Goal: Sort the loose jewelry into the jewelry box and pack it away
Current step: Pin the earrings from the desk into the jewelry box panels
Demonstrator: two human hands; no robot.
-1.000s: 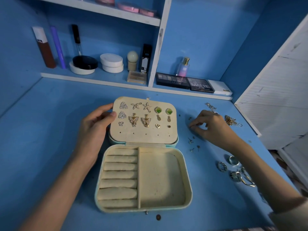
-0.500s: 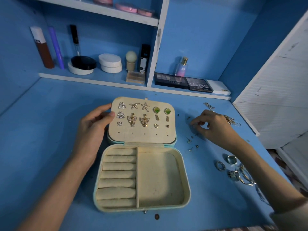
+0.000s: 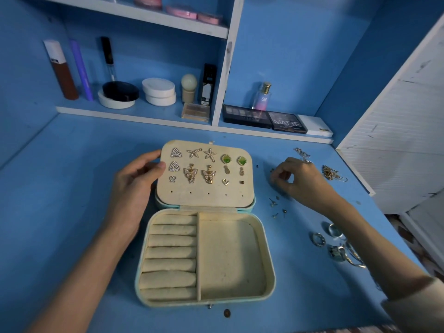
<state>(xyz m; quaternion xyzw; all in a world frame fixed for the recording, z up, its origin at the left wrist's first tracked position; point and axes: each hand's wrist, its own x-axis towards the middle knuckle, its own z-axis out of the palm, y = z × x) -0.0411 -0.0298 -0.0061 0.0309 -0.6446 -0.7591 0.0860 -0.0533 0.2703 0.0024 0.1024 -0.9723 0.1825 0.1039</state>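
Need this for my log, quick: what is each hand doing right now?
Left hand: grips the left edge of the open jewelry box lid.
Right hand: fingers curled down by the loose studs; whether they pinch one cannot be told.

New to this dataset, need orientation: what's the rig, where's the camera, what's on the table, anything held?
No robot: a person's two bare hands, filmed by one wide-angle camera on their head, looking down. On the table lies an open box; earrings are pinned in its lid. Right of it lie loose studs, rings and chains. The left hand holds the lid's left edge. The right hand, curled, is by the studs; whether it pinches one is unclear.
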